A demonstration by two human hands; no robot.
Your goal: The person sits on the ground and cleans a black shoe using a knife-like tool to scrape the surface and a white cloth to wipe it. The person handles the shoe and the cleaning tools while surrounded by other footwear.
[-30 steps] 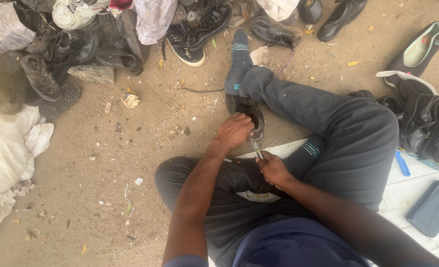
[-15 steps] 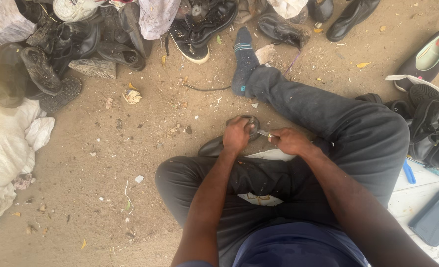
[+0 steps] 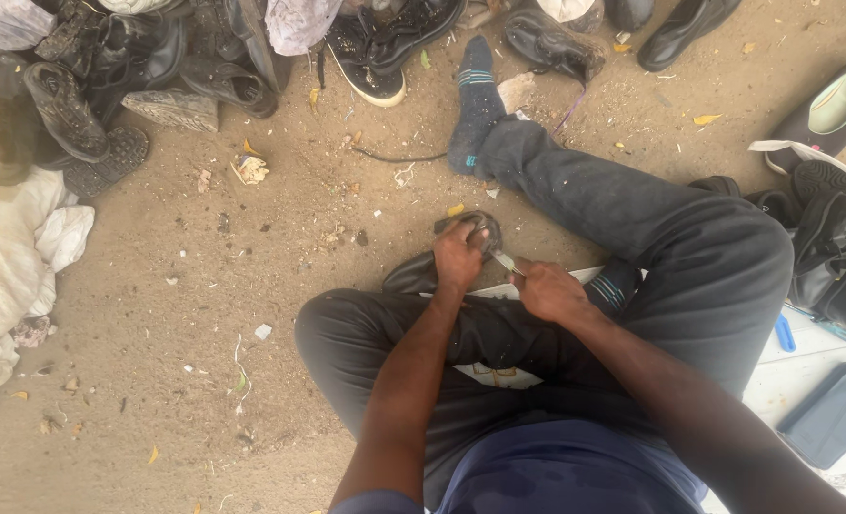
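Between the knees, over the sandy floor, left hand grips a dark shoe at its heel, right hand closed around a thin metal tool touching shoe, old shoes piled well apart

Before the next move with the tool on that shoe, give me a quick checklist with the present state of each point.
1. Left hand has a grip on the dark shoe at the heel: ok.
2. Right hand holds the thin metal tool: ok.
3. Tool tip meets the shoe: cannot tell, the left hand's fingers cover that spot.
4. Shoe is braced on the folded leg: ok.
5. Left fingers are out of the tool's line: not ok, they sit right beside it.
6. What kind of tool this is: cannot tell, too small.
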